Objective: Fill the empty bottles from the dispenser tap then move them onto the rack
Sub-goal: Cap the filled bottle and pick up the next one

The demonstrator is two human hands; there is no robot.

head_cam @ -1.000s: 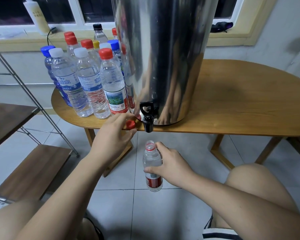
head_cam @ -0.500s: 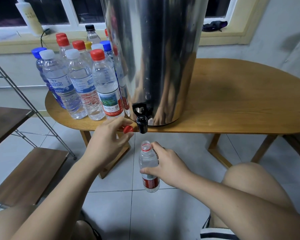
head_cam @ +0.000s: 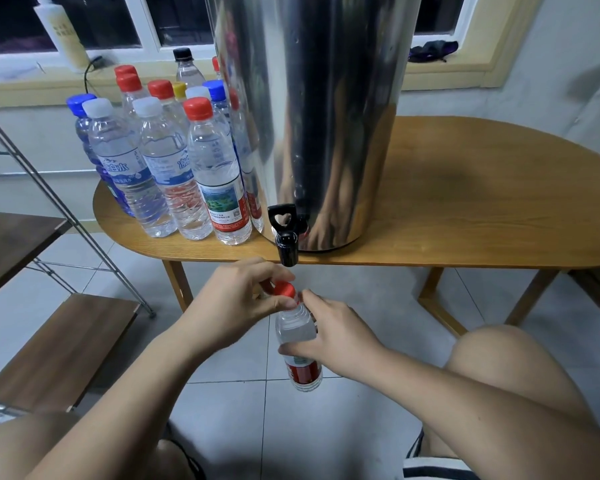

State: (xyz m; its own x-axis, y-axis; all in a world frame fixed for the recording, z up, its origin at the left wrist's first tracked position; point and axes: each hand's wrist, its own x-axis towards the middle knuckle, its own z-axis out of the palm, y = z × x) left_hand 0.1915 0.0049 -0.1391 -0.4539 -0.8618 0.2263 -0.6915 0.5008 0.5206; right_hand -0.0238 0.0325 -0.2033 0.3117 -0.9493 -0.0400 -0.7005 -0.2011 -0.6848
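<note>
My right hand (head_cam: 329, 336) grips a small clear bottle (head_cam: 300, 348) with a red label, held upright below the table edge and full of water. My left hand (head_cam: 238, 299) pinches a red cap (head_cam: 284, 289) on top of the bottle's neck. The black tap (head_cam: 286, 237) of the tall steel dispenser (head_cam: 312, 116) hangs just above the cap. Several capped bottles (head_cam: 219, 168) stand on the wooden table (head_cam: 482, 202) left of the dispenser. The rack (head_cam: 56, 344) with wooden shelves stands at the left.
The rack's slanted metal frame (head_cam: 49, 199) runs close to the table's left end. My bare knees are at the bottom right and bottom left. A white tube and a cable lie on the windowsill behind. Tiled floor shows under the table.
My left hand has carried the red cap from the table edge down onto the bottle's neck. My right hand has kept holding the bottle under the tap.
</note>
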